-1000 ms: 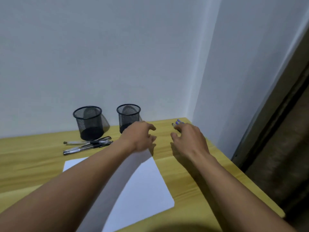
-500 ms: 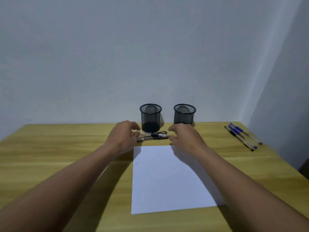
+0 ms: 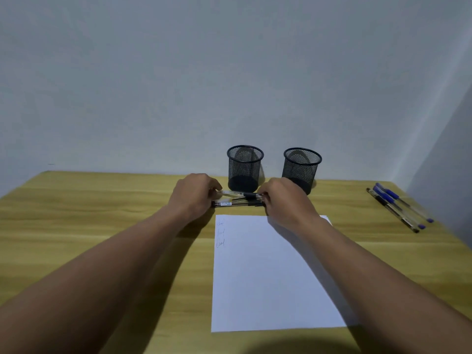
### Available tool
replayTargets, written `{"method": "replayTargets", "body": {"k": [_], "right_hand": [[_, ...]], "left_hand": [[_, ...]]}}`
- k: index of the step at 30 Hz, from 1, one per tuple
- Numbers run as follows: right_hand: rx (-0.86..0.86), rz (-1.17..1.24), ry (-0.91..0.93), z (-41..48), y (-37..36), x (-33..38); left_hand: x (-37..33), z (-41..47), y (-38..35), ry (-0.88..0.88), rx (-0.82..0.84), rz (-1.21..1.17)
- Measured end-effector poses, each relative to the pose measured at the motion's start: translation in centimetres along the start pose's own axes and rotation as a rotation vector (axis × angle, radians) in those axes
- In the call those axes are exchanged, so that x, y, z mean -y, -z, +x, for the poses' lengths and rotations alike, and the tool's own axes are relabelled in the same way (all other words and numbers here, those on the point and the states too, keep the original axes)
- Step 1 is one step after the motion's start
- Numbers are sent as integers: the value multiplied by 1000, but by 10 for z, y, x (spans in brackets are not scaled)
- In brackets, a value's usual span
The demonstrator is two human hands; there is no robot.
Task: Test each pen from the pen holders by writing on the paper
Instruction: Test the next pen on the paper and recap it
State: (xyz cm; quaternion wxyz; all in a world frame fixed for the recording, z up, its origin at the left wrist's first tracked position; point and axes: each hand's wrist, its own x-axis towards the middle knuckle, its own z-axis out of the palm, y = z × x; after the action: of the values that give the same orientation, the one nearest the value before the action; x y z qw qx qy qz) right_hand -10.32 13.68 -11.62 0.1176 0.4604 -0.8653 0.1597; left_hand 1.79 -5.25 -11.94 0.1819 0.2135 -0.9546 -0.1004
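Observation:
Two black mesh pen holders stand at the back of the wooden desk, the left holder (image 3: 244, 167) and the right holder (image 3: 301, 169); both look empty. In front of the left holder lies a small bunch of black pens (image 3: 238, 199), side by side. My left hand (image 3: 194, 194) closes on the bunch's left end and my right hand (image 3: 283, 200) closes on its right end. A white sheet of paper (image 3: 270, 272) lies before me with three short scribbles (image 3: 220, 233) near its upper left corner.
A few blue-capped pens (image 3: 398, 208) lie together at the desk's far right, close to the side wall. The desk (image 3: 102, 213) meets the back wall just behind the holders.
My view has swung left from the desk's right corner to the middle. Both hands left the blue pens and now close on the two ends of the black pens.

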Motion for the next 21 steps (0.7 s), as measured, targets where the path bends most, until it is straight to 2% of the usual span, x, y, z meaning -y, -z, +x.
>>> {"method": "replayTargets", "body": {"k": [9, 17, 21], "right_hand": [[-110, 137, 66, -14, 25, 13], [-75, 126, 50, -37, 62, 42], [-135, 385, -105, -51, 68, 55]], "left_hand": [[-4, -16, 25, -60, -110, -71], [-25, -39, 72, -243, -218, -76], [-44, -62, 90, -184, -461, -207]]}}
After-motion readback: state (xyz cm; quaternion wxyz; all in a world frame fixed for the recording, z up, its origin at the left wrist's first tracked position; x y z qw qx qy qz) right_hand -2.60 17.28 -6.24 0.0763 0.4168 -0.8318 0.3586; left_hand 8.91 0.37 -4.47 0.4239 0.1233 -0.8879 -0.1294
